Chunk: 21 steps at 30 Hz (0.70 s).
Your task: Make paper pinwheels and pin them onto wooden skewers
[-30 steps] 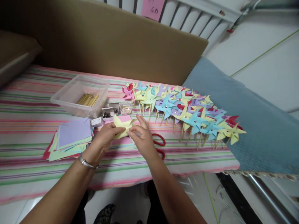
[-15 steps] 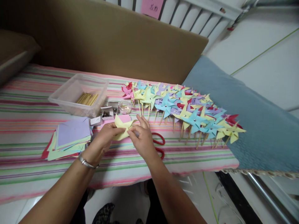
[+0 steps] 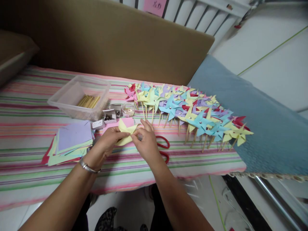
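Note:
Between my two hands is a yellow paper pinwheel (image 3: 127, 127) with its corners folded in. My left hand (image 3: 111, 138) is closed on its left side, the thumb lying across the paper. With thumb and forefinger my right hand (image 3: 145, 138) pinches it near the centre; the other fingers stick up. Whether a small pin is in that pinch is too small to tell. Under the pinwheel lies a pink paper sheet (image 3: 108, 126). Red-handled scissors (image 3: 164, 146) rest just right of my right hand, their blades hidden.
Many finished pinwheels (image 3: 201, 123) on sticks stand to the right. At the left are a clear plastic box (image 3: 69, 107) of wooden sticks, stacked coloured paper (image 3: 73, 138), small boxes of fasteners (image 3: 109, 116) and a round clear tub (image 3: 128, 110). A brown board (image 3: 115, 41) rises behind.
Both hands keep their grip on the yellow pinwheel, with only a very slight shift of the fingers. The view has moved a little.

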{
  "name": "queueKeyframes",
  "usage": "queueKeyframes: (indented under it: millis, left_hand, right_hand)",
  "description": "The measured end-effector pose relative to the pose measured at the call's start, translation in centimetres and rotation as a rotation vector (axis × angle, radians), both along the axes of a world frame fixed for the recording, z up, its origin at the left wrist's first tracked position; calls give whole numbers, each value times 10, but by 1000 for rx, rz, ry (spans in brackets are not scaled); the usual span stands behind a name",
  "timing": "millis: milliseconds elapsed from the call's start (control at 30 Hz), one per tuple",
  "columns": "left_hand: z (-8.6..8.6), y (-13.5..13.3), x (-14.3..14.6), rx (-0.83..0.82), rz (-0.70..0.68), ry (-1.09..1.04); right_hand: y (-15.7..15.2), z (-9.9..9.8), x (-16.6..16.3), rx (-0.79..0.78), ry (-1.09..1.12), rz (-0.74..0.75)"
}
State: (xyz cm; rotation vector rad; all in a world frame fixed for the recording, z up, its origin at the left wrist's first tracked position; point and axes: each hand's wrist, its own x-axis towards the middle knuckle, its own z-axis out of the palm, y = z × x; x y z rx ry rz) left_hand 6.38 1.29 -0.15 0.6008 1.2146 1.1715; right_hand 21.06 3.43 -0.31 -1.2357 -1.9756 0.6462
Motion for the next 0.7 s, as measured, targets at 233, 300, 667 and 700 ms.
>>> queueKeyframes:
  millis: [233, 300, 667, 700]
  left_hand:
    - [-5, 0, 2, 25, -4, -30]
    - [-6, 1, 4, 26, 46, 4]
    - [4, 3, -11, 109, 141, -154]
    - [4, 3, -10, 114, 128, -162]
  right_hand:
    - [1, -5, -2, 58, -37, 3]
    - [0, -4, -2, 68, -30, 21]
    - [1, 4, 4, -647, 725, -57]
    - [0, 4, 3, -755, 770, -1]
